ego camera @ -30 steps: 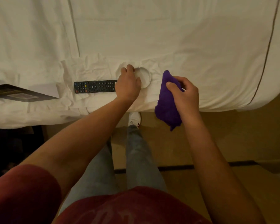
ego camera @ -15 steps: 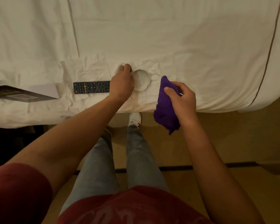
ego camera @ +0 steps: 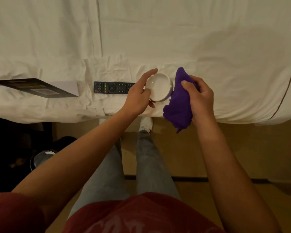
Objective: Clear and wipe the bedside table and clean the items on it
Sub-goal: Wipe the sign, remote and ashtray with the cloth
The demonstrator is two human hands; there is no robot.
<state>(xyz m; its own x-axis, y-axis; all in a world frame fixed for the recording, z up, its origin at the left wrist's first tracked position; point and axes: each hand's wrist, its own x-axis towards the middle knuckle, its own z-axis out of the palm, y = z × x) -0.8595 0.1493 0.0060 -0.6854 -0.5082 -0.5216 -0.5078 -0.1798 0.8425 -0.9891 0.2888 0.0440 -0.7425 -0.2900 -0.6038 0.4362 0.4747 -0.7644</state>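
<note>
Lifted white round dish point(ego camera: 159, 86), tilted

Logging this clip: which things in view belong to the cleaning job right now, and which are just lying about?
In use:
- round white ceramic dish, gripped by the left hand
- crumpled purple cloth, gripped by the right hand

Lying about on the white bedsheet:
- black remote control
- dark printed leaflet

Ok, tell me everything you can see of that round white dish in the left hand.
The round white dish looks like glossy ceramic or glass, shallow, thick-rimmed, its hollow empty. The left hand grips its left edge and tilts it toward the camera above the white bed sheet. The purple cloth, held in the right hand, meets its right rim.
</note>
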